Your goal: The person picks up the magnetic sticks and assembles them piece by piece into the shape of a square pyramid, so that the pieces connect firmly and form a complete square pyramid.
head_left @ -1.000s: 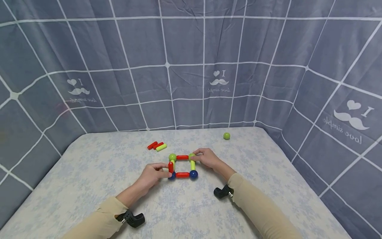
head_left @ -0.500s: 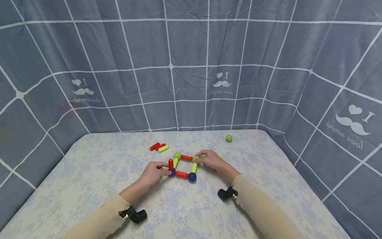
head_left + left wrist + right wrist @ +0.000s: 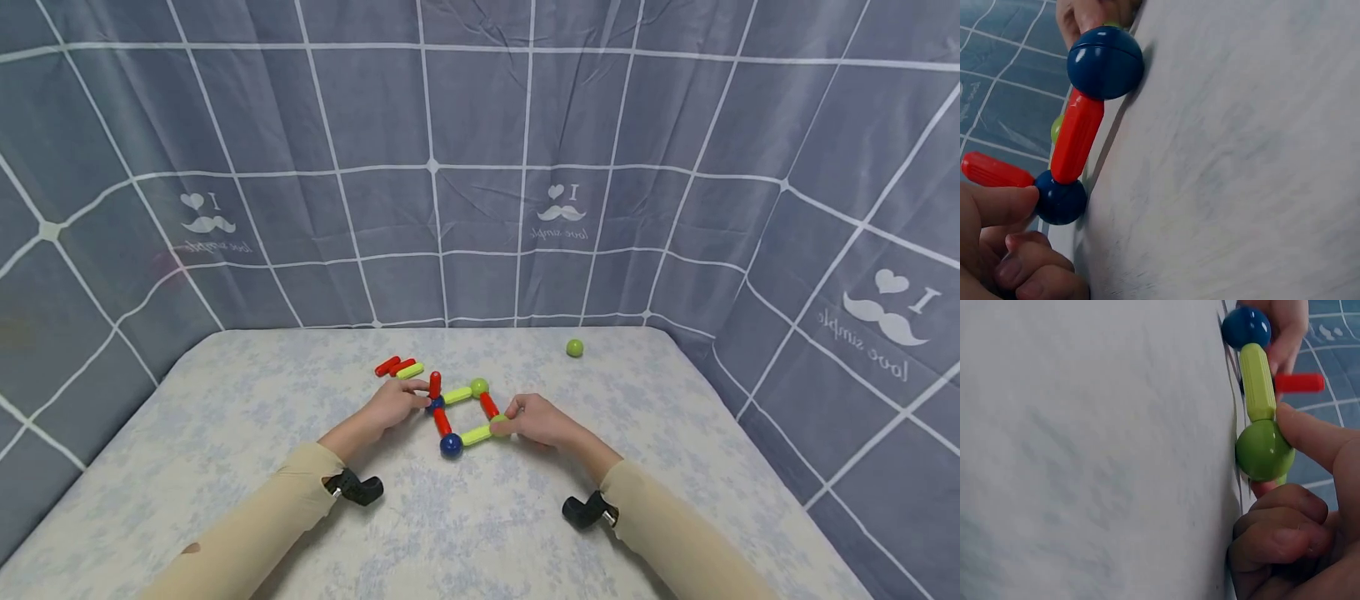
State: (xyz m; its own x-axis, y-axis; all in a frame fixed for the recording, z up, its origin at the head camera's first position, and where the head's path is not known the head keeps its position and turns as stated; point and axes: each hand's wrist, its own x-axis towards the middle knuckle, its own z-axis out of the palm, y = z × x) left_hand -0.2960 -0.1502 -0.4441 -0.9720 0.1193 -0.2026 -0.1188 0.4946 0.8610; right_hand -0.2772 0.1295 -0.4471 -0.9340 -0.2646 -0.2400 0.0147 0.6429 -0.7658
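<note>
A four-sided frame of magnetic balls and rods lies on the table. Its left side is a red rod (image 3: 442, 422) between two blue balls, and its right side a red rod (image 3: 489, 406) between two green balls. Yellow-green rods (image 3: 457, 395) join these sides. One more red rod (image 3: 435, 383) stands upright on the rear blue ball (image 3: 1061, 199). My left hand (image 3: 393, 404) pinches that ball between thumb and finger. With its thumb and fingers, my right hand (image 3: 543, 421) grips the nearer green ball (image 3: 1265, 450). The front blue ball (image 3: 451, 446) is untouched.
Behind my left hand lie two loose red rods (image 3: 387, 366) and a yellow-green rod (image 3: 410, 371). A single green ball (image 3: 574, 347) sits at the back right of the table (image 3: 465, 533). A grey checked curtain (image 3: 480, 208) hangs behind and at the sides.
The frame has turned clockwise seen from above, bringing its blue balls from the front to the left. My left hand has moved away from me, my right hand nearer; both keep their holds.
</note>
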